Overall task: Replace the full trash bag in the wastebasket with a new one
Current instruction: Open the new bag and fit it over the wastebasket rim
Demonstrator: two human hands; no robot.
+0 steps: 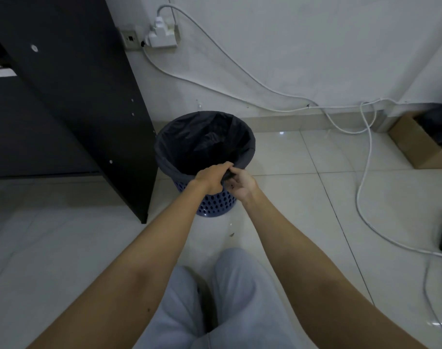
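A blue perforated wastebasket (216,204) stands on the tiled floor beside a dark cabinet. A black trash bag (204,139) lines it, its edge folded over the rim. Both hands meet at the near rim. My left hand (211,178) grips a gathered bit of the bag's edge there. My right hand (241,183) pinches the same bunch of black plastic from the right, its fingers curled. The inside of the bag is dark and its contents cannot be made out.
A dark cabinet panel (89,102) rises just left of the basket. White cables (363,177) trail from a wall socket (162,34) across the floor at right. A cardboard box (421,142) holding black plastic sits at far right. My knees (214,298) are below.
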